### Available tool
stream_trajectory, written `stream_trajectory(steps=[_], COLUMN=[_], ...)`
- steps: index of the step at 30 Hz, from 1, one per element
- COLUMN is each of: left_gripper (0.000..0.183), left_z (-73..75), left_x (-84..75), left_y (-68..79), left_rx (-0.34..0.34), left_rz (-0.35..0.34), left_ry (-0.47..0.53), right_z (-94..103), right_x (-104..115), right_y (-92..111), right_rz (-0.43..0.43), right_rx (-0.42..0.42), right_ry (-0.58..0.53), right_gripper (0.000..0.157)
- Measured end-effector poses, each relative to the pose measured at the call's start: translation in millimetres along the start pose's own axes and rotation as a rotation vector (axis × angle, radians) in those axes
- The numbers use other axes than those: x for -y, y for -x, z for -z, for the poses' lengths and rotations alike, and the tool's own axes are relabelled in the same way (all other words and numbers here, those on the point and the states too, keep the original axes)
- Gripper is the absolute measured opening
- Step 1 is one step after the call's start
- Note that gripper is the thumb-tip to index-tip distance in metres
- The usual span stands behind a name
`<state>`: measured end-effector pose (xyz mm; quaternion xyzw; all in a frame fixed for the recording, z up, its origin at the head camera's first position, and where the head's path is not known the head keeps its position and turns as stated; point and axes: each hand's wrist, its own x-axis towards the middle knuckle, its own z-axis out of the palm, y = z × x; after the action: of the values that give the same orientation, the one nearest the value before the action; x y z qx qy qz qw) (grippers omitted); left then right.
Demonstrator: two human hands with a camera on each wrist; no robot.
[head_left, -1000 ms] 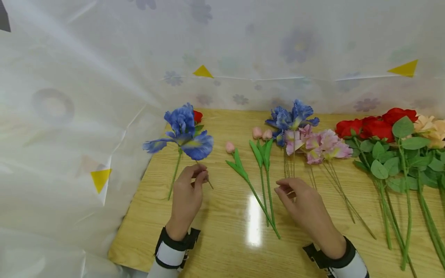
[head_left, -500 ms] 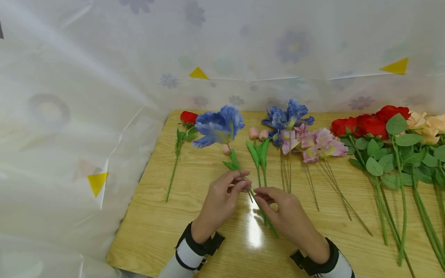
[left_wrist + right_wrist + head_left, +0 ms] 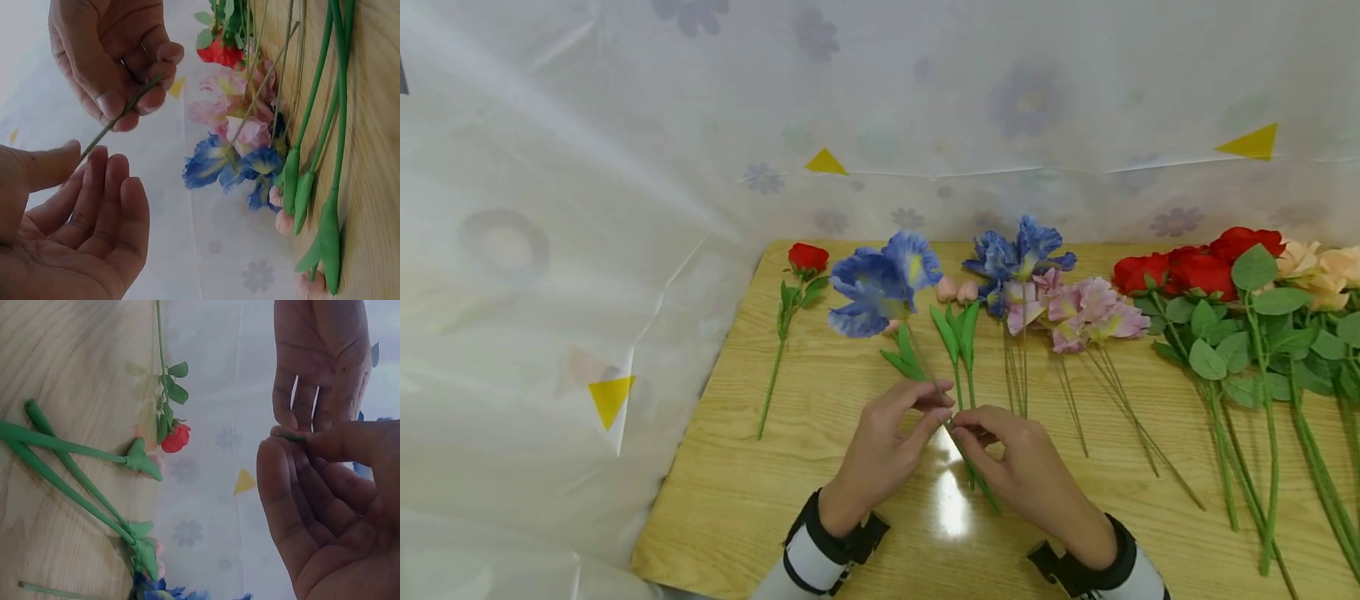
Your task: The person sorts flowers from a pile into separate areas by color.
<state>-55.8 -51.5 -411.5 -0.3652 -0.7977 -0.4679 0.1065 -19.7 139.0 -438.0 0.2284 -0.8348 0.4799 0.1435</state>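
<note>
My left hand (image 3: 883,442) pinches the thin stem of a blue artificial iris (image 3: 880,292), holding the bloom up over the table. Close beside it, my right hand (image 3: 1026,462) pinches the lower end of that stem between thumb and fingertips. In the left wrist view the green stem (image 3: 100,134) runs from the left thumb to the right fingers. The right wrist view shows just the stem's short tip (image 3: 290,435) in the right hand's pinch. Beneath the hands lie three pink tulips (image 3: 967,333) with green stems; the iris partly hides one bloom.
A single red rose (image 3: 808,258) lies at the left of the wooden table (image 3: 715,517). Right of the tulips are more blue irises (image 3: 1018,254), pink flowers (image 3: 1082,312), red roses (image 3: 1202,275) and peach flowers (image 3: 1326,271). A pale plastic sheet (image 3: 880,100) hangs behind.
The left hand has carried the iris rightward from beside the red rose to above the tulips. The right hand has moved left and now pinches the stem's lower end.
</note>
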Motion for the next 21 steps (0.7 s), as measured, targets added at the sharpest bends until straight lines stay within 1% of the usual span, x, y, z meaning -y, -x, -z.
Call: stream_trajectory(steps=[2, 4, 5, 7, 9, 12, 15, 17, 18, 19, 21], left_gripper=[0.028, 0.033, 0.034, 0.034, 0.035, 0.039, 0.041, 0.043, 0.044, 0.044, 0.045], left_z=[4.5, 12.4, 17.9, 31.1, 46.1, 69.2, 88.5, 98.0, 101.5, 104.3, 108.4], left_x=[3.3, 8.9, 12.1, 20.0, 29.3, 45.3, 62.0, 71.8, 76.3, 80.6, 87.7], left_y=[2.1, 5.7, 8.1, 14.3, 22.0, 36.6, 53.9, 64.9, 69.7, 73.6, 79.2], left_rx=[-0.005, -0.017, -0.019, -0.022, -0.014, -0.002, -0.011, -0.017, -0.019, -0.021, -0.018], left_rz=[0.022, 0.091, 0.143, 0.264, 0.401, 0.595, 0.783, 0.887, 0.924, 0.945, 0.964], left_ry=[-0.04, -0.107, -0.143, -0.229, -0.325, -0.436, -0.492, -0.518, -0.526, -0.536, -0.557], right_z=[4.3, 10.3, 13.7, 20.3, 26.4, 32.6, 34.9, 34.6, 34.3, 34.0, 33.3], right_x=[-2, -5, -7, -11, -15, -22, -28, -32, -34, -36, -40], right_y=[0, -1, -1, -2, -3, -3, -3, -2, -2, -1, -1], right_rz=[-0.013, -0.043, -0.065, -0.111, -0.162, -0.232, -0.282, -0.297, -0.302, -0.307, -0.317], right_rx=[-0.03, -0.069, -0.083, -0.111, -0.136, -0.165, -0.186, -0.199, -0.206, -0.212, -0.224], right_ry=[0.039, 0.077, 0.097, 0.136, 0.173, 0.214, 0.23, 0.242, 0.247, 0.249, 0.263], right_gripper=[0.014, 0.013, 0.012, 0.011, 0.011, 0.012, 0.013, 0.013, 0.012, 0.012, 0.011])
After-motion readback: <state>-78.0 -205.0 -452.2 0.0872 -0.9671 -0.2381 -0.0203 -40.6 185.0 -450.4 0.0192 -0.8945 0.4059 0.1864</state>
